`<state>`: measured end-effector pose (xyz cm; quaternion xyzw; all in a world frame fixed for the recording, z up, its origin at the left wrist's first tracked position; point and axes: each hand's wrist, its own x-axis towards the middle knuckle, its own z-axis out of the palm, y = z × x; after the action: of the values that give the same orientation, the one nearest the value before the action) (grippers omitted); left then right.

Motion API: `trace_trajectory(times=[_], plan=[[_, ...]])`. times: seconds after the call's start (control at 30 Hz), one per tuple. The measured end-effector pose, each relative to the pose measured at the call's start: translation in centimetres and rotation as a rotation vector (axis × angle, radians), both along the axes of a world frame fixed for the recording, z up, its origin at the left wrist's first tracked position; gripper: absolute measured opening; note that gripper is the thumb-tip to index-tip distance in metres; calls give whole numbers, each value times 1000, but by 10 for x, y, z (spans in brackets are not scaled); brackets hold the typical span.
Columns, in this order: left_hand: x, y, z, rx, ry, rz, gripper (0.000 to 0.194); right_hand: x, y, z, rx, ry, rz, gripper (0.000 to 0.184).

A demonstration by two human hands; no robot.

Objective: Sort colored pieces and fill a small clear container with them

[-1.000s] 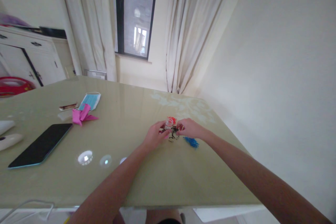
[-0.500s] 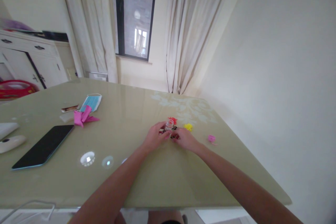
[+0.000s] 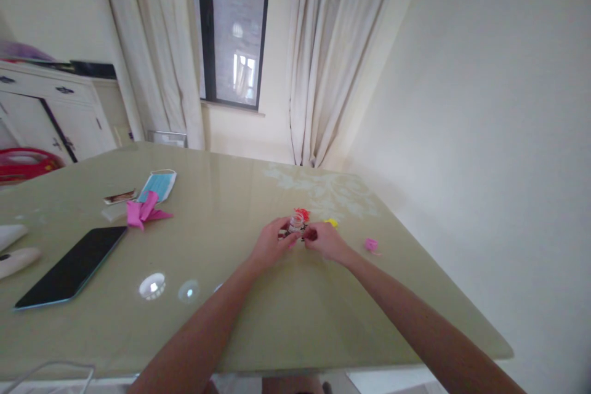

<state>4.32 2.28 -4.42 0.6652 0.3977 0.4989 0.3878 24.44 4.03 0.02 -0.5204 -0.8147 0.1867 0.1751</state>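
A small clear jar (image 3: pixel 297 222) stands on the glossy table, with the fingers of my left hand (image 3: pixel 271 241) wrapped round its left side. Close by on the right, my right hand (image 3: pixel 327 241) has thumb and fingertips pinched together; whatever they hold is too small or hidden. Small dark pieces lie around the jar's base, partly covered by my fingers. Just behind the jar is a small red heap (image 3: pixel 303 214) of thin strands or bits. A yellow heap (image 3: pixel 331 222) peeks out behind my right hand. Farther right lies a small pink piece (image 3: pixel 370 245) with a thin tail.
On the left of the table (image 3: pixel 194 320) lie a dark tablet or phone (image 3: pixel 71 266), a pink folded paper shape (image 3: pixel 146 212), a blue face mask (image 3: pixel 159 184) and white objects (image 3: pixel 16 261). A white cable (image 3: pixel 60 364) runs along the front-left edge. A wall borders the right.
My right hand has shifted slightly, now covering more of the yellow heap, its fingers still pinched. My left hand stays at the jar. The whole view has moved a little.
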Motion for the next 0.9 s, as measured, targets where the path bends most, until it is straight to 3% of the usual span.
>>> trace_trajectory(times=[0.17, 0.33, 0.47, 0.6, 0.9], plan=[[1, -3, 4, 17, 20, 1, 40, 15, 8, 41, 10, 233, -9, 19], [1, -2, 4, 11, 25, 10, 40, 1, 11, 76, -41, 420, 110, 20], [0, -1, 2, 12, 14, 12, 39, -21, 12, 92, -23, 199, 168, 7], [0, -1, 2, 15, 8, 0, 36, -39, 11, 104, 76, -120, 181, 12], [0, 0, 0, 21, 27, 10, 37, -50, 8, 119, 83, -270, 221, 18]])
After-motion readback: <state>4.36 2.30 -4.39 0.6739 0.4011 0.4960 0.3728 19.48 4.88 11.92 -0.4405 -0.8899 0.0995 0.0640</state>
